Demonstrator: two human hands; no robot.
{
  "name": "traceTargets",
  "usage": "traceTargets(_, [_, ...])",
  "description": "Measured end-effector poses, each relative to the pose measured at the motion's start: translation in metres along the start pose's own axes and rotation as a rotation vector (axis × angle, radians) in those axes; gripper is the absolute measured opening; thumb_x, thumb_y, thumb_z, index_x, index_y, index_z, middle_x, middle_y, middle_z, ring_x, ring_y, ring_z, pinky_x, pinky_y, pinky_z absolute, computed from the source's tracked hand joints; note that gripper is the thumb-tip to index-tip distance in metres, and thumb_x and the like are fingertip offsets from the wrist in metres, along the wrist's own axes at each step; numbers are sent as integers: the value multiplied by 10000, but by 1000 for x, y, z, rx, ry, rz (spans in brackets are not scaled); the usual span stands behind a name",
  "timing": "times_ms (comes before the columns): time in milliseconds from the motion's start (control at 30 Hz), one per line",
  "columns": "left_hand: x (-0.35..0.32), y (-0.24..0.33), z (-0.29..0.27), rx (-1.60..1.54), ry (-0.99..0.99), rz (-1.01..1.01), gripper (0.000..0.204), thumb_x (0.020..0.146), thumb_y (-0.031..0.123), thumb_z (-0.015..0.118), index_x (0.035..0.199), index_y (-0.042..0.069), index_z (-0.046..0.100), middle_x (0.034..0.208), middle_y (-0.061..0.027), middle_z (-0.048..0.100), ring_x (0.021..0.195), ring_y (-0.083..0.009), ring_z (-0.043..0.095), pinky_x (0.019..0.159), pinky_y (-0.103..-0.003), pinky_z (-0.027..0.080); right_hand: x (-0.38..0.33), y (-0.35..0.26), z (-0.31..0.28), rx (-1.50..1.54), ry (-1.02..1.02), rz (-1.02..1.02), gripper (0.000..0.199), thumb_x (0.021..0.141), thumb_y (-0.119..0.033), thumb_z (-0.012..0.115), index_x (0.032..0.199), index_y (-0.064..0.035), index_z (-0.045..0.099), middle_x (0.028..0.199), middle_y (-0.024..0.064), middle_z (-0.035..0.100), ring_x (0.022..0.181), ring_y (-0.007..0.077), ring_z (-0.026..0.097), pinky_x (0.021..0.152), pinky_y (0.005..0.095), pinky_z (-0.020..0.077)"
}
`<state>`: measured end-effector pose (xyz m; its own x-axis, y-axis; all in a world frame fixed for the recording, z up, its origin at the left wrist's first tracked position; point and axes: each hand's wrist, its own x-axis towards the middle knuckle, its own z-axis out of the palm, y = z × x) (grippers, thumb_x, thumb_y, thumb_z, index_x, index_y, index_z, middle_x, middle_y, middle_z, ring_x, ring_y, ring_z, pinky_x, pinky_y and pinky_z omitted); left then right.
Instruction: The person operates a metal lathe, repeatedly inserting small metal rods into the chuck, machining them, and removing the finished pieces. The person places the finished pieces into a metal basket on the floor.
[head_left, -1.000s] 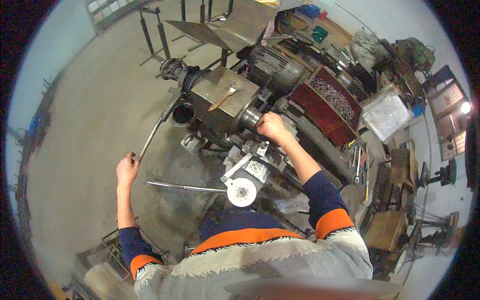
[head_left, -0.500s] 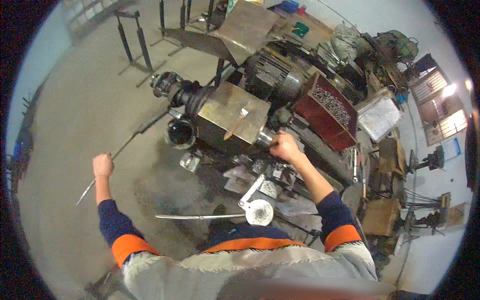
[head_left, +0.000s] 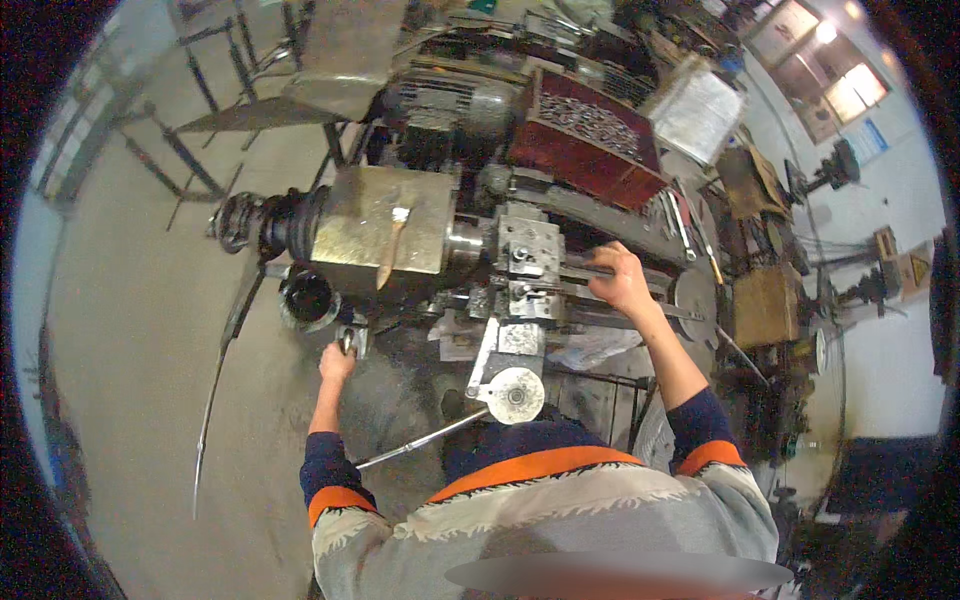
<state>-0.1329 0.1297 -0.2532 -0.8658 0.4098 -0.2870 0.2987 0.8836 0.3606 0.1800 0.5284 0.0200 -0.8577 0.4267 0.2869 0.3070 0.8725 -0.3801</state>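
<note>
My left hand [head_left: 337, 362] is closed at a small metal part [head_left: 352, 341] low on the near side of a lathe's headstock [head_left: 382, 220]. What its fingers grip is too small to make out. Over the lathe bed rails [head_left: 650, 310] hangs my right hand [head_left: 622, 280], its fingers curled together; anything inside them is hidden. It is just right of the tool post [head_left: 528, 255]. A shiny round spindle end [head_left: 464, 243] faces that tool post. From the headstock's left side, a long lever rod [head_left: 212, 400] slants down, with neither hand on it.
A wooden-handled brush [head_left: 394, 245] lies on the headstock. Behind are a motor [head_left: 440, 105] and a red box [head_left: 580, 170] of small metal pieces. A round handwheel [head_left: 516, 395] with a long handle [head_left: 425, 438] is near my body. Wrenches [head_left: 682, 226] lie at right.
My left hand has let go of the long lever rod and moved right, under the headstock. My right hand has left the spindle end for the bed rails. The view has shifted.
</note>
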Motion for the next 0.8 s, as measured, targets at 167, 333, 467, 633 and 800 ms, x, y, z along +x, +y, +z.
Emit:
traceTargets(167, [37, -24, -3, 445, 38, 296, 195, 712, 244, 601, 806, 73, 600, 820, -130, 623, 808, -300, 602, 714, -430, 466, -78, 41, -40, -141, -68, 285, 268, 520, -93, 578, 774, -37, 642, 803, 127, 612, 797, 307, 545, 732, 352, 449])
traceTargets(333, [9, 4, -20, 329, 1, 82, 189, 743, 240, 573, 856, 88, 587, 880, -133, 617, 827, -307, 594, 707, -425, 466, -174, 141, -66, -239, 41, 497, 268, 570, -125, 609, 817, -28, 650, 820, 174, 622, 789, 300, 604, 723, 342, 473])
traceTargets(467, [-32, -67, -30, 125, 109, 4, 306, 730, 232, 591, 1005, 98, 585, 900, -135, 615, 844, -309, 585, 733, -403, 462, -214, 222, -94, -444, -20, 773, 365, 546, -167, 632, 893, -54, 644, 835, 179, 614, 796, 320, 588, 708, 371, 469])
traceTargets(633, [-134, -70, -75, 22, 56, -222, 289, 750, 228, 596, 978, 51, 594, 758, -136, 622, 705, -263, 610, 623, -368, 479, -272, 314, -131, -575, -320, 1028, 464, 666, -225, 588, 1109, -94, 548, 1054, 146, 577, 981, 286, 542, 825, 343, 436])
traceTargets(800, [-227, -85, -72, -412, 149, -442, 286, 784, 213, 575, 908, -45, 574, 610, -105, 569, 478, -183, 572, 423, -322, 452, -332, 403, -114, -591, -523, 996, 299, 701, -252, 539, 879, -32, 635, 903, 154, 618, 914, 286, 573, 780, 368, 461])
